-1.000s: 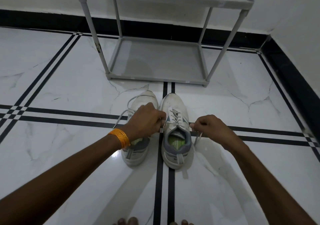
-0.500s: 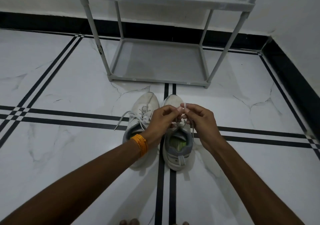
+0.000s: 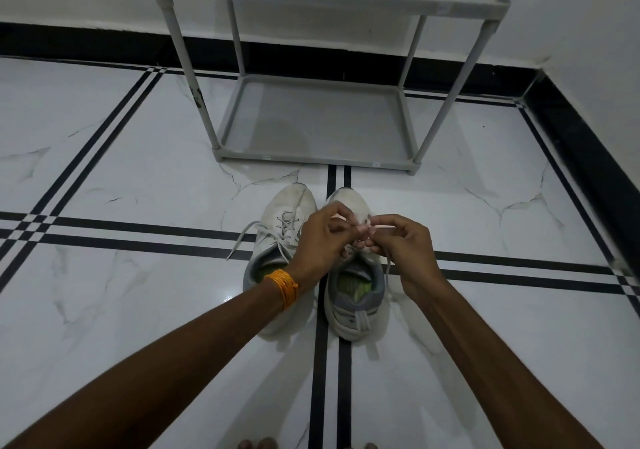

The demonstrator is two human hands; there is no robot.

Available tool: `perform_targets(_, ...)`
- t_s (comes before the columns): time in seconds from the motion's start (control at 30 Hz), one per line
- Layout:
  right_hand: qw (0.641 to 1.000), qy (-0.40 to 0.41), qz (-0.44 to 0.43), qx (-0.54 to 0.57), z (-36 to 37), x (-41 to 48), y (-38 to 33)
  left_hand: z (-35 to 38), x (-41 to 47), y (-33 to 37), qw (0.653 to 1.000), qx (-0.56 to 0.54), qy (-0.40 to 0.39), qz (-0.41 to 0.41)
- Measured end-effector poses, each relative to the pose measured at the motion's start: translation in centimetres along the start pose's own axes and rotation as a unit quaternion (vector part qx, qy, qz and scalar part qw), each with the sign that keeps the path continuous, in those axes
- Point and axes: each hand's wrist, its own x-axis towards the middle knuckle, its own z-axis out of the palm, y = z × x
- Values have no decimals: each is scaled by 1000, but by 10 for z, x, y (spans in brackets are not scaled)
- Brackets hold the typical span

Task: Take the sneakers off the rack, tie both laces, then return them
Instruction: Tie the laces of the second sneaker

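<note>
White lace ends (image 3: 367, 224) are now pinched between the fingers of the left hand (image 3: 320, 241) and right hand (image 3: 403, 246), drawn together at frame centre over the right sneaker (image 3: 356, 305). Knot forming; left sneaker (image 3: 278, 213) remains untied.

Pretty dim indoor light, kinda cool and grey overall. The glossy floor (image 3: 121, 303) throws a small glare spot just at 9 o'clock of the left sneaker (image 3: 277, 241), and soft arm shadows spread toward 6 o'clock. Wide-angle lens bends the floor lines near the edges. The hands' fingertips (image 3: 360, 232) look slightly blurred.
</note>
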Motion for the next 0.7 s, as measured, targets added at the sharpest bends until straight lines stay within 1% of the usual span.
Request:
perform_targets(0.07, 999, 11, 34, 26, -2, 2, -2, -3, 4, 1, 1000, -15, -10, -20)
perform_targets(0.13, 998, -3, 53, 36, -5, 3, -2, -6, 7, 2, 998, -21, -38, -36)
perform_targets(0.23, 997, -62, 41, 24, -8, 6, -1, -13, 11, 4, 995, -14, -89, -53)
perform_targets(0.3, 996, -89, 24, 16, -10, 7, -1, -15, 13, 5, 993, 1, -109, -51)
perform_targets(0.37, 995, -98, 9, -1, -12, 9, -2, -14, 14, 3, 993, 4, -106, -43)
perform_targets(0.43, 995, -100, -9, -22, -13, 8, -3, -11, 12, -1, 996, -7, -79, -45)
perform_targets(0.5, 994, -95, -37, -49, -12, 3, -4, -7, 10, -5, 998, -2, -46, -41)
perform_targets(0.6, 978, -70, -119, -158, -8, -6, -2, -2, 8, -5, 999, 29, -11, -25)
perform_targets(0.63, 964, -56, -159, -207, -6, -7, -1, -2, 8, -3, 999, 50, -5, -18)
perform_targets(0.7, 925, -23, -234, -299, -2, -9, 3, -2, 7, -1, 994, 107, -2, 12)
